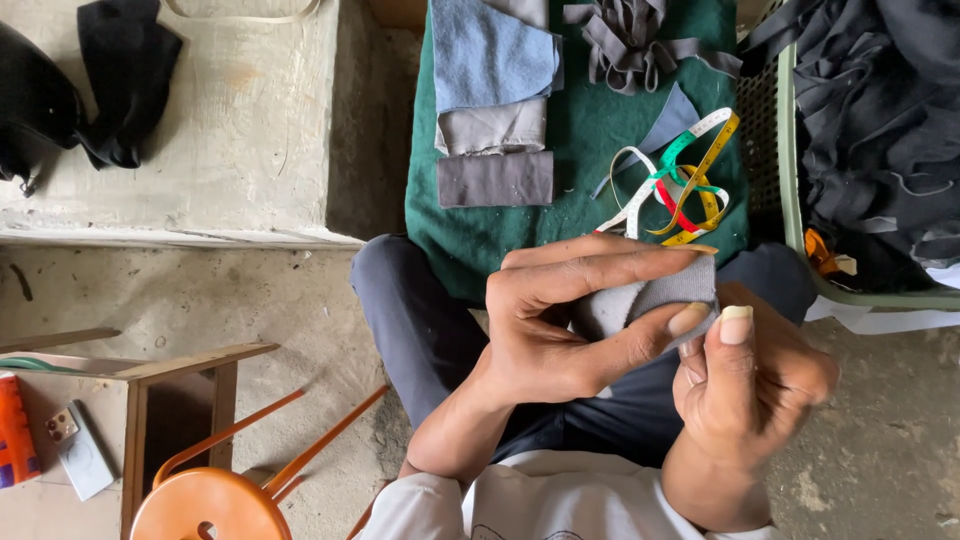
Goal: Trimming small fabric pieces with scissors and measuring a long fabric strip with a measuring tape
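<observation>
Head view, looking down on a seated person's lap. The left hand [560, 320] grasps a small grey fabric piece [650, 300], with the extended fingers [600, 262] across its top edge and the thumb pressed against its lower edge. The right hand [745, 385], at 4 o'clock from the left hand, closes on the same piece from below, its thumb upright and touching the fabric's lower right corner. The piece thus lies between both hands, raised above the knees. At 12 o'clock from the hands a green cloth [590, 140] carries stacked blue and grey fabric pieces [495, 100], a bundle of grey strips [630, 40] and a coiled measuring tape [680, 185]. At 2 o'clock stands a green basket [790, 200] of dark fabric. At 8 o'clock stands an orange stool [205, 500].
</observation>
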